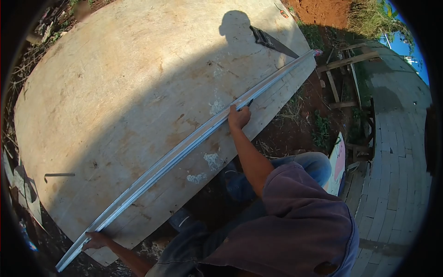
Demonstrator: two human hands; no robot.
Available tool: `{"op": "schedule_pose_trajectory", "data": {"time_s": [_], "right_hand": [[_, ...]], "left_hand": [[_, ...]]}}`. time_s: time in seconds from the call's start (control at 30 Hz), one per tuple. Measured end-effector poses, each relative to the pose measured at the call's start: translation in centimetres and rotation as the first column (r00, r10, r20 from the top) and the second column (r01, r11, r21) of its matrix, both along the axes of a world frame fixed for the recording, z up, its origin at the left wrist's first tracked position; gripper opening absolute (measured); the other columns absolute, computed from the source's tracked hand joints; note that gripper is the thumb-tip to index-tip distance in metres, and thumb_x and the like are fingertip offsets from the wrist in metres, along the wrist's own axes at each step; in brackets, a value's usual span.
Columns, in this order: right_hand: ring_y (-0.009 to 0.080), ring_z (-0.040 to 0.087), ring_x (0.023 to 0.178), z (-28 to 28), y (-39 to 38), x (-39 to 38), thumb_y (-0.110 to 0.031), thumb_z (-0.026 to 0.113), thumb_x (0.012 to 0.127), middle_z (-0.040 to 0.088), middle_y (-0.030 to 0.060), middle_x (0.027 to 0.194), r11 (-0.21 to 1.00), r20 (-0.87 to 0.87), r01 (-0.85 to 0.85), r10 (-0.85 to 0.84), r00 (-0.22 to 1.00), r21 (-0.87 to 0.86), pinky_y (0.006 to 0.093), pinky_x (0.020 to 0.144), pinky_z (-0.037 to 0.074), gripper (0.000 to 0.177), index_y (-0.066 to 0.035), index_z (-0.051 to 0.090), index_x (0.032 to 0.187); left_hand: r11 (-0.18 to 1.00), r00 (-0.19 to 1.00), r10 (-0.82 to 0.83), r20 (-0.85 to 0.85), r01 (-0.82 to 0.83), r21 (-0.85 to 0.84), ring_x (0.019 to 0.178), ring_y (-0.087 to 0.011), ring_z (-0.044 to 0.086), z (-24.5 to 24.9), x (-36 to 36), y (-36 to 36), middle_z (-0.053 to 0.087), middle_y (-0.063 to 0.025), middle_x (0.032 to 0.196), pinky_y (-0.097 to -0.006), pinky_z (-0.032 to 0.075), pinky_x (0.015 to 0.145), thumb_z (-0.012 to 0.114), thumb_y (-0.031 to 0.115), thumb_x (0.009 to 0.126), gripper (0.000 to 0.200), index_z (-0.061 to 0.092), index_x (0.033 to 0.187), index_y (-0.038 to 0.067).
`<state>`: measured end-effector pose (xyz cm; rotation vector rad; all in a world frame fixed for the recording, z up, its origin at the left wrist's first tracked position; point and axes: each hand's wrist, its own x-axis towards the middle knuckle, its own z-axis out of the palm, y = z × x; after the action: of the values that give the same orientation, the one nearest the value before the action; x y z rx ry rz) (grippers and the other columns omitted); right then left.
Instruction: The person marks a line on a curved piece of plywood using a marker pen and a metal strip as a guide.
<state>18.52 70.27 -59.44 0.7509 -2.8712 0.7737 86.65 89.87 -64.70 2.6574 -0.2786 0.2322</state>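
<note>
A long white ribbed strip [173, 154], like a length of moulding, lies diagonally across a large wooden board [115, 92]. My left hand [96, 240] is closed round the strip near its lower left end, which juts past the board's edge. Farther up, my right hand [239, 117] rests against the strip with its fingers curled. A slim dark pen-like tool [250, 102] sticks out of those fingers. A handsaw [273, 42] with a black handle lies on the board, its blade tip close to the strip's far end.
A thin L-shaped metal bar [60, 174] lies on the board's left side. Near the top right edge is a small red-and-orange tool [281, 11]. Beyond the board stand a wooden frame [344, 64] and a painted panel [337, 164], beside paving [397, 184].
</note>
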Motion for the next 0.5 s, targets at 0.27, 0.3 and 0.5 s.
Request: {"op": "schedule_pose_trajectory", "data": {"time_s": [0.27,0.3,0.5], "right_hand": [[0.0397,0.054,0.093,-0.1,0.1,-0.1,-0.028,0.068,0.075,0.055,0.0205,0.094,1.000,-0.014,-0.003,0.003,1.000,-0.027,0.0485,0.083,0.045,0.035,0.002,0.055,0.085],[0.0397,0.054,0.093,-0.2,0.1,-0.1,-0.028,0.068,0.075,0.055,0.0204,0.094,1.000,-0.020,-0.006,0.006,1.000,-0.022,0.0485,0.083,0.045,0.034,0.002,0.055,0.086],[0.0388,0.055,0.089,-0.6,0.1,-0.3,-0.030,0.070,0.074,0.055,0.0215,0.093,0.999,-0.035,0.014,-0.016,0.999,-0.050,0.0460,0.083,0.044,0.037,0.003,0.056,0.083]], "left_hand": [[0.999,0.996,0.020,-0.090,-0.022,-0.026,0.107,-0.0476,0.057,0.8,-0.3,-0.3,0.050,-0.0413,0.120,-0.0461,0.048,0.089,0.060,0.032,0.087,0.093,0.001,0.145,-0.010],[0.999,0.994,0.027,-0.102,-0.030,-0.029,0.107,-0.0473,0.057,0.8,-0.3,-0.4,0.050,-0.0415,0.120,-0.0458,0.048,0.088,0.061,0.032,0.087,0.093,0.001,0.145,-0.010],[1.000,0.995,0.023,-0.095,-0.025,-0.017,0.108,-0.0466,0.057,0.0,0.5,0.1,0.050,-0.0415,0.119,-0.0458,0.048,0.089,0.061,0.032,0.087,0.093,0.001,0.146,-0.009]]}}
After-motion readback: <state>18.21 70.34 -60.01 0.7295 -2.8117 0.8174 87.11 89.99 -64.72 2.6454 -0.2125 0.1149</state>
